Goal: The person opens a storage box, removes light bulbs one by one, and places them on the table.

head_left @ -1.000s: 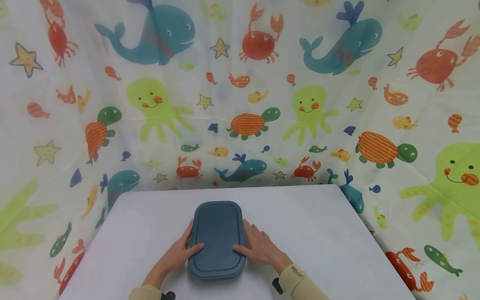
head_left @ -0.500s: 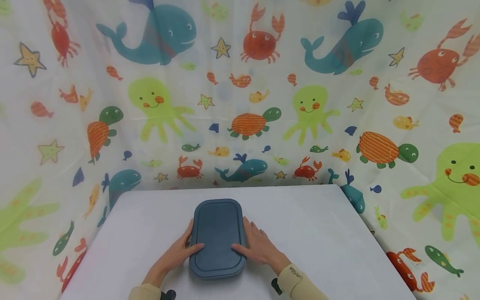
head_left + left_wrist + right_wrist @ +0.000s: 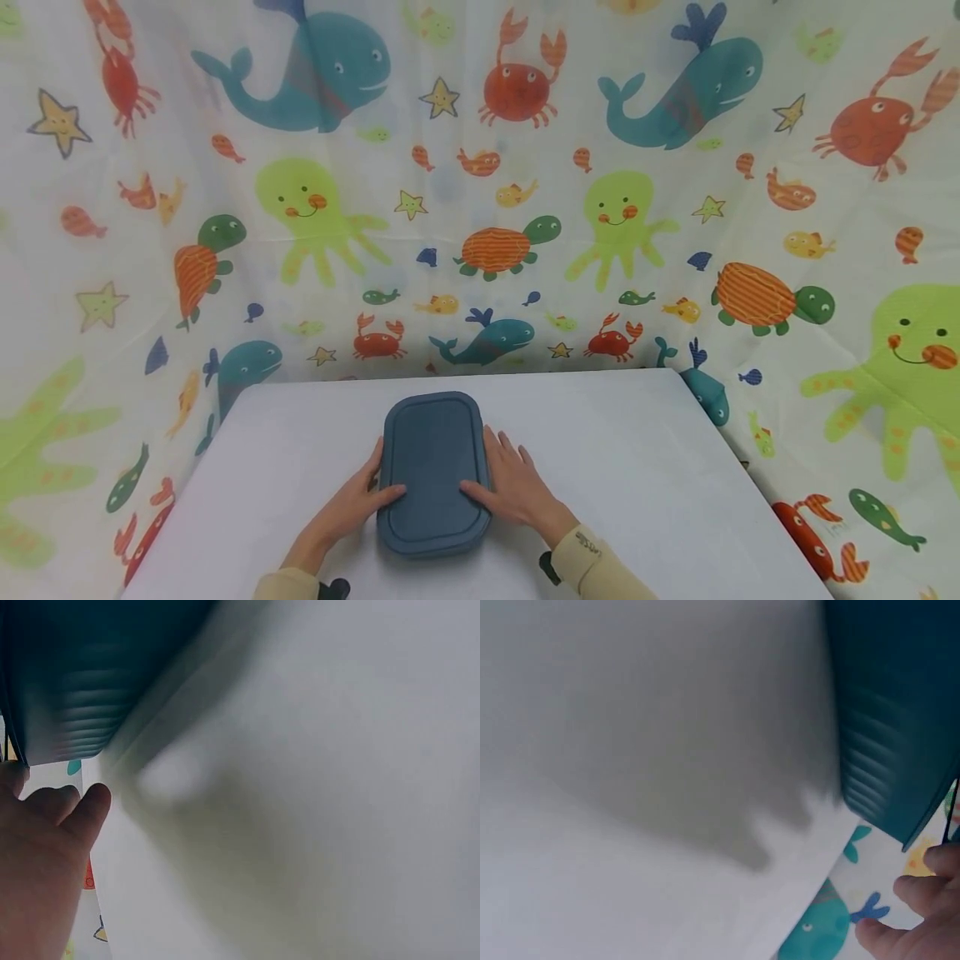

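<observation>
A dark blue lidded food container point(image 3: 90, 682), rounded and oblong, stands on the white table. Its lid point(image 3: 433, 467) faces up in the head view, tilted slightly with the far end higher. My left hand point(image 3: 352, 504) grips the lid's left edge, thumb on top and fingers along the side. On the right edge my right hand point(image 3: 517, 487) holds it likewise, its other fingers more spread. Both wrist views show the ribbed container wall point(image 3: 885, 742) and a narrow gap between its rim and a thin dark edge near the fingertips. The container's inside is hidden.
The white table point(image 3: 622, 467) reaches out on both sides of the container. A curtain point(image 3: 450, 208) printed with sea animals hangs behind and beside it. Dark wrist-worn devices point(image 3: 550, 570) show by the beige sleeves point(image 3: 600, 567).
The lid's far end has risen slightly in the head view while its near end stays about where it was. Both hands keep their hold, and the right hand's fingers have spread a little.
</observation>
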### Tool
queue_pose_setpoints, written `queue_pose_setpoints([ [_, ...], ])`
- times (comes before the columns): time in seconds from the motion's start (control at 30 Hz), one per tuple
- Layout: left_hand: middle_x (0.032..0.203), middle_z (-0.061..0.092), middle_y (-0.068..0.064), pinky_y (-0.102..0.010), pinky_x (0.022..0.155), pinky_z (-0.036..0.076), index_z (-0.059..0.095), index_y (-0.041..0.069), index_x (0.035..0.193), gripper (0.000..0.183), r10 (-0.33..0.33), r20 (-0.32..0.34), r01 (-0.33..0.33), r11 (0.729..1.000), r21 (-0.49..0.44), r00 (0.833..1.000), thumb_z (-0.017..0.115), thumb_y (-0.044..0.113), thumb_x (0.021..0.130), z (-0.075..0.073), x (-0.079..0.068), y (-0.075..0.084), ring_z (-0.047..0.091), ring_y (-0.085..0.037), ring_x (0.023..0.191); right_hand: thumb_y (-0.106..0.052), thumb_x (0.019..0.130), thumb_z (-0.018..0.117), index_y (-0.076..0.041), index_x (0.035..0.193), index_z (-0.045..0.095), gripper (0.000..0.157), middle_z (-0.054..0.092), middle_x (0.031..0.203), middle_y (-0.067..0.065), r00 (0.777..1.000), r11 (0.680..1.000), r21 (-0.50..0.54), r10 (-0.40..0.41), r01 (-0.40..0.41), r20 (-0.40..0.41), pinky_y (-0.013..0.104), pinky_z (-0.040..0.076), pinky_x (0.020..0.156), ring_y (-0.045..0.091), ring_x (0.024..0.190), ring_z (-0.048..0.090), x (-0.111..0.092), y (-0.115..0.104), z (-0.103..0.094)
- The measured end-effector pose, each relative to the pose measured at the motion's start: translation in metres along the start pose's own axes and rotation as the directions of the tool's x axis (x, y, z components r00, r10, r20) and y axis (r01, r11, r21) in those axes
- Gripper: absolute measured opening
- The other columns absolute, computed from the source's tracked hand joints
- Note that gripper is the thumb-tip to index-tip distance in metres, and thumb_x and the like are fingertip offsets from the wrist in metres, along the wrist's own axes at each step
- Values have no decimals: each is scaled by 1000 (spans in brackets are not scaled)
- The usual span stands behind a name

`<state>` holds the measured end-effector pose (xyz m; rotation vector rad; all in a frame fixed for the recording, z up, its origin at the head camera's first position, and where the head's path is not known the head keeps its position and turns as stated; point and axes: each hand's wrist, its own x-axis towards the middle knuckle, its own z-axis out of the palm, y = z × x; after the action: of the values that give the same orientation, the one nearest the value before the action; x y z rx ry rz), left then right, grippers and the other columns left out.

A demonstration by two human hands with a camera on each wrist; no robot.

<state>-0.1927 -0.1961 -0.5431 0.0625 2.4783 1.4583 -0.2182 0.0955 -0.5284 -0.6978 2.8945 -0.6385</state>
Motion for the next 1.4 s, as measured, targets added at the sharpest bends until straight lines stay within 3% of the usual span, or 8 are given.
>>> queue_pose_setpoints([
  [0.4,162,8,-12,-57,113,24,3,9,157,95,9,-2,-9,1000,14,1000,61,48,93,-21,-8,7,15,-40,146,-65,94,43,-1,155,20,91,26,159,14,1000,1000,-4,-7,7,-1,59,19,115,29,147,23,9,-21,-6],
  [1.13,161,5,-20,-61,113,18,-2,6,156,99,-100,-31,101,995,21,994,56,55,94,-63,-35,-24,11,-43,145,-68,93,42,-2,154,21,92,28,159,13,999,998,-38,-42,43,14,61,22,113,30,146,25,21,-81,15],
  [1.4,160,6,-23,-61,112,23,-2,3,156,100,-138,-52,139,990,18,989,56,56,94,-72,-46,-35,14,-46,144,-70,91,45,-3,155,21,95,26,159,12,999,997,-63,-46,47,25,61,22,113,28,147,24,24,-102,25],
])
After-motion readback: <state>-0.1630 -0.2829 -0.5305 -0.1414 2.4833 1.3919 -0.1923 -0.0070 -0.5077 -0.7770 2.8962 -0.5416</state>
